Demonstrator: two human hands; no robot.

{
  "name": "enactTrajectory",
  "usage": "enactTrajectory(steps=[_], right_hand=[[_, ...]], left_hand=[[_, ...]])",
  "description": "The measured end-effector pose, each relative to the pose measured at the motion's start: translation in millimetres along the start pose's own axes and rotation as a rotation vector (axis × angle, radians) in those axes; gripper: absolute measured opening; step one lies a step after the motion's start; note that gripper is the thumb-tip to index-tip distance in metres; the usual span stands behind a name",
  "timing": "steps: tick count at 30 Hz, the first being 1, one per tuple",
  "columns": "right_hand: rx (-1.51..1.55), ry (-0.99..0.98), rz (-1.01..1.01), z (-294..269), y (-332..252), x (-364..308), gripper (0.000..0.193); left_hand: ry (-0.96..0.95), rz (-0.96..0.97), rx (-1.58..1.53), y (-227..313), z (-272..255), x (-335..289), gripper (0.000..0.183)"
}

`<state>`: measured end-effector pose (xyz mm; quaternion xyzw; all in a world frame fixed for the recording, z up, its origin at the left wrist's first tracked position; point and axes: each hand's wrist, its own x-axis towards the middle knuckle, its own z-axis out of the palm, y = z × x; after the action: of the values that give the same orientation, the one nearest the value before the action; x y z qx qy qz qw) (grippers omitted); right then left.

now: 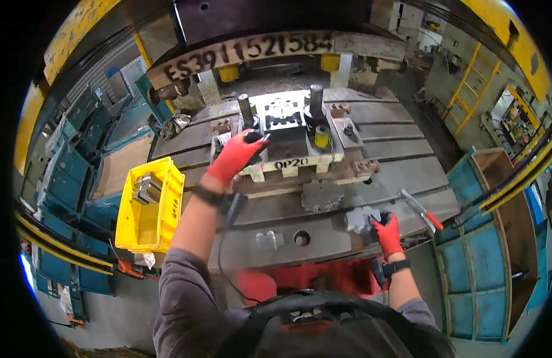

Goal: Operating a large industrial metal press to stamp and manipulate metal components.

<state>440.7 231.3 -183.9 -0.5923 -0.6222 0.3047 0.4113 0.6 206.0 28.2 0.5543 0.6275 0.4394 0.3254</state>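
My left hand point(237, 154), in a red glove with dark fingertips, is raised at the near left side of the press die point(282, 146). Its fingers are closed, and a small shiny bit shows at their tips, too small to name. A dark guide post point(246, 110) stands just beyond it. Down at the right, my right hand point(388, 234), gloved alike, has its fingers closed on the edge of a grey, uneven-edged piece point(361, 219) lying on the slotted metal bed point(371, 247). Left of that lies a darker grey ragged piece point(322, 197).
Red-handled pliers point(422, 210) lie right of my right hand. A small shiny metal piece point(267, 240) sits near the bed's front edge, beside a round hole point(301, 238). At left stands a yellow bin point(125, 224) with metal parts inside. The heavy upper press plate point(270, 51) hangs beyond the die.
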Motion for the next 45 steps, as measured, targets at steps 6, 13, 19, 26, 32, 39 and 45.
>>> enactTrajectory(steps=[6, 13, 19, 26, 32, 39, 45], right_hand=[[0.261, -0.070, 0.148, -1, 13, -1, 0.047], [0.379, -0.074, 0.152, 5, 22, -1, 0.046], [0.325, -0.069, 0.212, 1, 4, -4, 0.048], [0.327, -0.072, 0.116, 6, 11, 1, 0.039], [0.331, 0.010, 0.126, 5, 18, -5, 0.042], [0.458, -0.109, 0.327, -5, 24, 12, 0.021], [0.282, -0.171, 0.198, -13, 0, 17, 0.012]], left_hand=[[0.303, 0.046, 0.763, -7, 10, 115, 0.049], [0.107, -0.153, 1.014, -16, 13, 168, 0.035], [0.148, -0.133, 1.085, -6, 22, 167, 0.031], [0.038, 0.041, 1.091, -46, -7, 203, 0.032], [0.187, 0.057, 0.419, -8, 10, 194, 0.032], [-0.022, 0.348, -0.054, 3, -21, 136, 0.025], [-0.067, 0.200, -0.101, 8, -19, 5, 0.028]])
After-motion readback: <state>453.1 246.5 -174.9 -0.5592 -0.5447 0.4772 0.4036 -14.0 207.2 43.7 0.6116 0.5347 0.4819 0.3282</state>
